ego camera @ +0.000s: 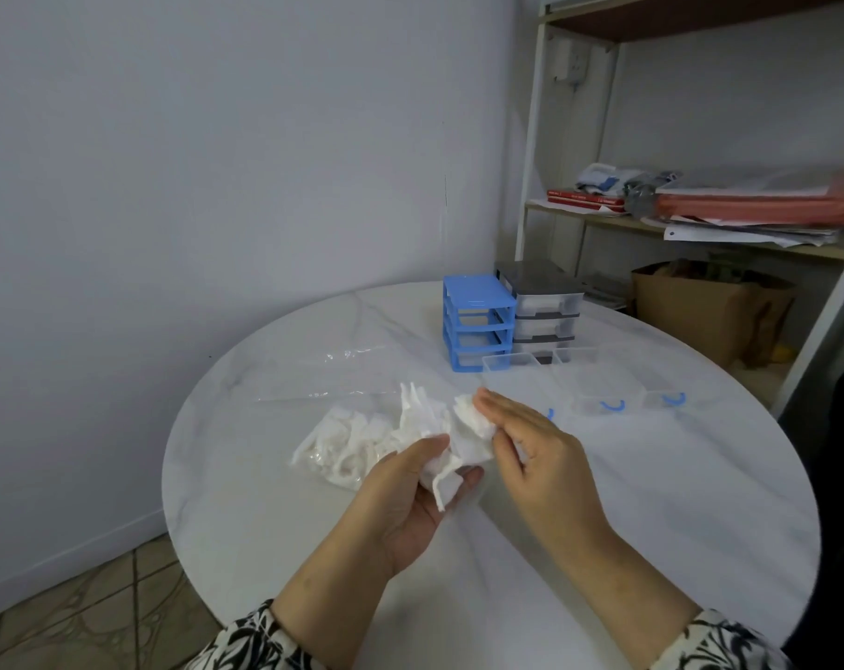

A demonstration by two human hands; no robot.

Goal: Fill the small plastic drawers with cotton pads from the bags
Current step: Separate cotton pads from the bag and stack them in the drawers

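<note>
1. The left hand had its grip curled under and around a crumpled bunch of white cotton pads, thumb on top.
2. The right hand pinched the right edge of that bunch, its fingers nearly straight.
3. Just left of the grip, a clear plastic bag of more white pads lay on the round white marble surface.
4. Beyond and right of the grip, three clear plastic drawers with blue handles sat pulled out on the surface.
5. Behind them stood a blue plastic drawer frame, touching a grey drawer unit.
</note>
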